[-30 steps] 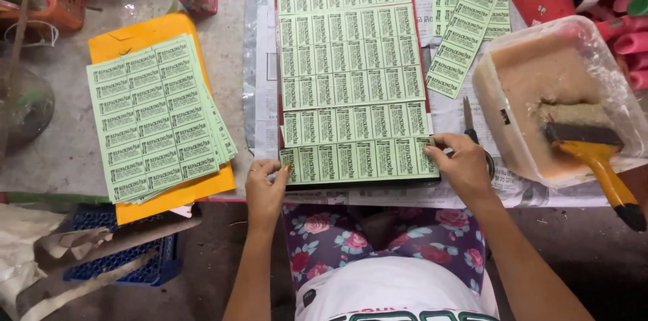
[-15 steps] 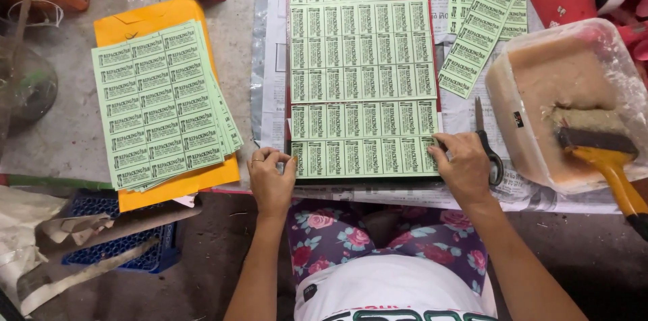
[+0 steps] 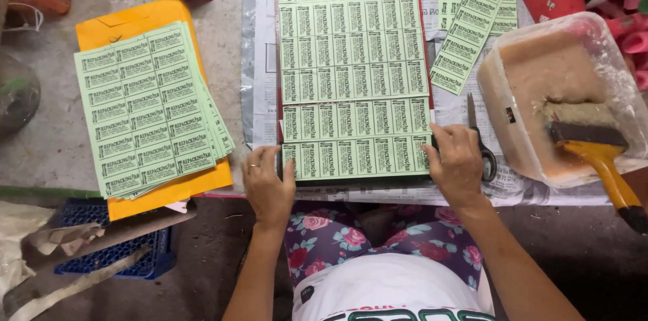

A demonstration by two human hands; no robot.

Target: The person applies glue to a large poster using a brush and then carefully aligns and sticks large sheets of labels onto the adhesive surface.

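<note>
Between left hand (image 3: 267,186) and right hand (image 3: 457,164), a green label strip (image 3: 356,157).

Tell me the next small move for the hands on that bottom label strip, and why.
Probably smooth the bottom strip flat, palms sliding inward from its ends. The left hand lies on its left end, the right hand on its right end, and it sits just below the rows above on the board.

1. Small craft or packing workshop, rough concrete work surface (image 3: 54,139).
2. Green label sheets (image 3: 145,108) stacked at 9 o'clock.
3. Glue tub (image 3: 540,85) with brush (image 3: 594,152) at 3 o'clock, scissors (image 3: 478,139) beside it.
</note>
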